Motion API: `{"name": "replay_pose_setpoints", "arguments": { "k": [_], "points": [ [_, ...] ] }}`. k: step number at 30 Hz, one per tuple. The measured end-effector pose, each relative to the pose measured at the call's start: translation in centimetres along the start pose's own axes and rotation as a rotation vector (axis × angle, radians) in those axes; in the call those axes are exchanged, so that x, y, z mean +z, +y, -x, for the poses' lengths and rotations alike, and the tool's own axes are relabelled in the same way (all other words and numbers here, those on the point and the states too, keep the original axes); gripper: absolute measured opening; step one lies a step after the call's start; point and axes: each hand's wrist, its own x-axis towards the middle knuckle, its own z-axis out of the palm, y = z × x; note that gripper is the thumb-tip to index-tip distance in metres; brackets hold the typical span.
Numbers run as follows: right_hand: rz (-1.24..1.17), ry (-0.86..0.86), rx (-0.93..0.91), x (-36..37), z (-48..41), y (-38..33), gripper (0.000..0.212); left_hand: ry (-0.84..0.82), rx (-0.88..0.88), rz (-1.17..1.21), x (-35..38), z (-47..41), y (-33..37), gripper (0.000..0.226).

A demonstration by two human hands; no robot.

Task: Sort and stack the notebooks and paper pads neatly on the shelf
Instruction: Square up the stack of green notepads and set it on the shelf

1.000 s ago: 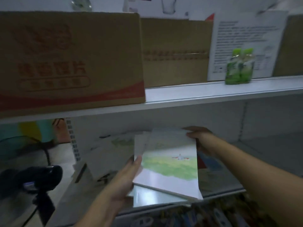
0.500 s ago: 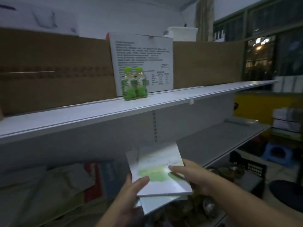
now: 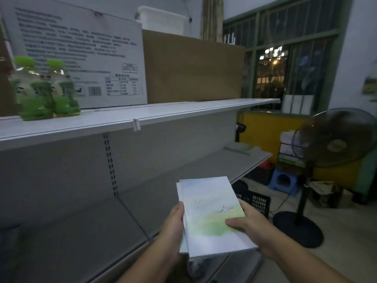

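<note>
Both hands grip a small stack of pads (image 3: 212,213) held above the lower shelf's (image 3: 77,237) front edge: left hand (image 3: 173,227) on the left side, right hand (image 3: 250,226) thumb on the cover.

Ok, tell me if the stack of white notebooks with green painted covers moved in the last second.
Yes. The notebook stack went rightward: it was left of the two green plastic bottles, now well right of them.

2 green bottles (image 3: 46,92) by white box (image 3: 81,58), brown carton (image 3: 191,68); fan (image 3: 336,139) rt.
</note>
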Motion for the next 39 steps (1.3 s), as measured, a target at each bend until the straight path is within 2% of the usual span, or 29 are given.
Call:
{"name": "replay_pose_setpoints", "arguments": {
  "k": [6,11,14,15,18,22,23,24,27,31,33,36,39],
  "points": [
    [0.052,0.054,0.032,-6.5,-6.9,-1.0,0.038,-0.150,-0.055,0.087,7.5,-8.9,-0.4,0.050],
    [0.150,0.202,0.023,-11.8,-15.3,-3.3,0.039,-0.233,-0.180,0.222,13.1,-18.6,-0.6,0.058],
    [0.217,0.226,0.041,-15.2,-20.2,-4.8,0.040,-0.212,-0.196,0.134,16.3,-26.0,-1.8,0.084],
    [0.233,0.229,0.034,-16.4,-21.7,-5.1,0.042,-0.228,-0.205,0.118,17.3,-27.5,-1.8,0.076],
    [0.274,0.204,0.023,-19.2,-25.4,-5.2,0.040,-0.172,-0.058,0.089,20.0,-29.8,-0.7,0.030],
    [0.247,0.235,0.072,-22.4,-30.4,-4.1,0.027,-0.155,0.015,0.085,22.5,-33.1,-1.7,0.017],
    [0.240,0.258,0.088,-23.3,-31.8,-3.8,0.027,-0.136,-0.011,0.089,22.8,-34.3,-2.2,0.016],
    [0.245,0.269,0.105,-24.2,-33.2,-3.5,0.029,-0.116,-0.031,0.072,23.2,-35.5,-2.6,0.024],
    [0.293,0.211,0.141,-26.8,-37.4,-3.0,0.036,-0.054,-0.043,-0.033,24.6,-41.1,-3.8,0.060],
    [0.362,0.098,0.052,-32.6,-45.2,-4.8,0.040,0.050,-0.021,-0.051,29.6,-46.6,-1.8,0.047],
    [0.385,0.060,0.013,-35.7,-49.5,-5.6,0.045,0.149,0.014,-0.067,32.6,-50.0,-1.8,0.049],
    [0.531,-0.022,-0.029,-39.8,-54.5,-5.4,0.037,0.300,0.117,-0.008,36.7,-54.6,-2.5,0.048],
    [0.659,-0.072,0.013,-43.0,-58.2,-5.6,0.037,0.416,0.098,-0.085,40.3,-57.7,-3.1,0.029]
  ]
}}
